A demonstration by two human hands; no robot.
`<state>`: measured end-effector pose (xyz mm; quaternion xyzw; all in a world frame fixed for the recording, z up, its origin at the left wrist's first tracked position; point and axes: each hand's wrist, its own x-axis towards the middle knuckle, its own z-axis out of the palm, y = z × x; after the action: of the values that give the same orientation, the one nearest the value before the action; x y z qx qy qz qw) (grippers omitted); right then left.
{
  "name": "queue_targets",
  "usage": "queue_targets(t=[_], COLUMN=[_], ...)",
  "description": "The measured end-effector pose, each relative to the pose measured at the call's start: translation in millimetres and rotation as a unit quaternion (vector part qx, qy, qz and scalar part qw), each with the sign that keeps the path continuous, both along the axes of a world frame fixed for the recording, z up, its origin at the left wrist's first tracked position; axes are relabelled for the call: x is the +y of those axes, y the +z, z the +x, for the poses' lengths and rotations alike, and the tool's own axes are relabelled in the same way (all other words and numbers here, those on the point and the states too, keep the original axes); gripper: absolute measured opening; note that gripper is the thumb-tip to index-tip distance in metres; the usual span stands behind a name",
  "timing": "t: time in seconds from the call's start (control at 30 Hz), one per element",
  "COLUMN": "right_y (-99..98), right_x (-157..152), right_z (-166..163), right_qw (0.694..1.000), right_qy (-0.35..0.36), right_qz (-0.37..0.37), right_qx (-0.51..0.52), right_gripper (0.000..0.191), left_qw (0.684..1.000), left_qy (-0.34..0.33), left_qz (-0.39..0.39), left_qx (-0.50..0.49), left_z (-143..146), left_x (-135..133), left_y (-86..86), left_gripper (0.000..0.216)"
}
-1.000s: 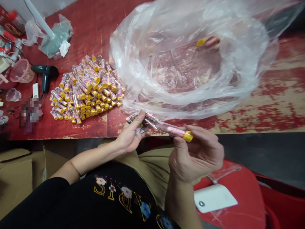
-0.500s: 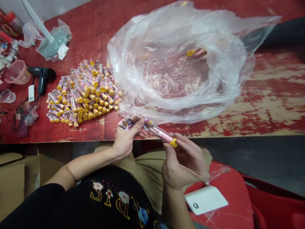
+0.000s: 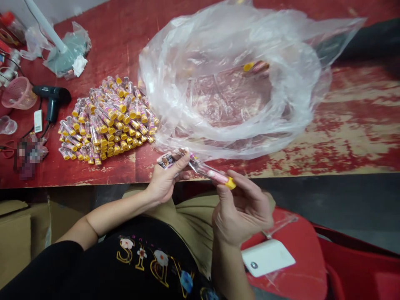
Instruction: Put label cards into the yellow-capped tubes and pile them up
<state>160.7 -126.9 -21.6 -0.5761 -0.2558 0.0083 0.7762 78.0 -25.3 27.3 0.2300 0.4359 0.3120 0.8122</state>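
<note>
My left hand (image 3: 165,177) is closed, its thumb pressed on small printed labels (image 3: 166,161) with dark and white print. Between my hands lies a clear plastic tube (image 3: 210,171) with pink contents and a yellow cap (image 3: 231,183). My right hand (image 3: 242,208) pinches the tube by its capped end, thumb below and fingers above. The tube's other end reaches the labels by my left thumb; whether it sits inside one I cannot tell. A heap of similar yellow-capped tubes (image 3: 109,121) lies on the red table to the left.
A large clear plastic bag (image 3: 237,143) lies wide-mouthed on the table (image 3: 353,141), a few tubes (image 3: 254,67) showing within. Left are a black heat gun (image 3: 52,96), a pink basket (image 3: 19,93) and a lamp base (image 3: 67,58). A white phone-like object (image 3: 268,257) rests on a red stool (image 3: 300,246).
My right hand and the tube's capped end have shifted slightly up and right relative to my left hand. My left hand keeps its grip. The whole view has drifted a little.
</note>
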Motion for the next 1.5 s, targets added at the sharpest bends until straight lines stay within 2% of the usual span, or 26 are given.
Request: queue_targets(t=[0.1, 0.23, 0.33, 0.43, 0.67, 0.73, 0.8, 0.87, 0.93, 1.07, 1.23, 1.4, 1.5], right_y=[3.7, 2.6, -0.8, -0.1, 7.3, 8.4, 10.8, 14.0, 16.8, 18.3, 16.6, 10.7, 8.1], right_x=[-4, -11, -14, -15, -9, -7, -6, -6, -8, -10, -7, -6, 0], right_z=[-2, -1, 0, 0, -12, -17, -18, -17, -15, -16, -19, -18, -23], right_qw=[0.996, 0.991, 0.988, 0.984, 0.968, 0.971, 0.973, 0.971, 0.969, 0.972, 0.965, 0.963, 0.967], right_qy=[-0.019, 0.029, 0.042, 0.029, -0.034, -0.034, -0.004, 0.019, 0.012, -0.026, -0.034, -0.008, 0.030], right_qz=[-0.046, -0.084, -0.103, -0.119, -0.164, -0.161, -0.173, -0.188, -0.190, -0.164, -0.202, -0.171, -0.166], right_qx=[-0.071, -0.098, -0.111, -0.131, -0.185, -0.172, -0.151, -0.147, -0.157, -0.164, -0.166, -0.209, -0.190], right_gripper=[0.040, 0.031, 0.036, 0.042, 0.031, 0.035, 0.037, 0.033, 0.025, 0.022, 0.007, 0.014, 0.016], left_qw=[1.000, 0.999, 0.998, 0.996, 0.997, 0.996, 0.993, 0.990, 0.986, 0.978, 0.984, 0.985, 0.993], left_qy=[-0.012, -0.038, -0.060, -0.068, -0.047, -0.072, -0.102, -0.122, -0.147, -0.186, -0.173, -0.165, -0.111], left_qz=[0.028, 0.031, 0.034, 0.049, 0.052, 0.048, 0.047, 0.059, 0.076, 0.084, 0.035, 0.033, 0.017], left_qx=[-0.003, -0.013, -0.009, -0.004, 0.015, 0.001, -0.016, -0.027, -0.034, -0.035, -0.021, -0.041, -0.034], left_z=[1, -2, -5, -8, -13, -14, -15, -18, -22, -32, -38, -41, -56], left_x=[-1, -2, -3, -6, -14, -18, -21, -23, -25, -28, -27, -21, -22], left_y=[-1.5, -2.1, -2.1, -3.0, -4.7, -3.5, -1.7, 0.1, 1.6, 2.2, 0.7, 5.0, -2.1], left_gripper=[0.056, 0.060, 0.066, 0.068, 0.067, 0.062, 0.058, 0.054, 0.050, 0.044, 0.046, 0.048, 0.050])
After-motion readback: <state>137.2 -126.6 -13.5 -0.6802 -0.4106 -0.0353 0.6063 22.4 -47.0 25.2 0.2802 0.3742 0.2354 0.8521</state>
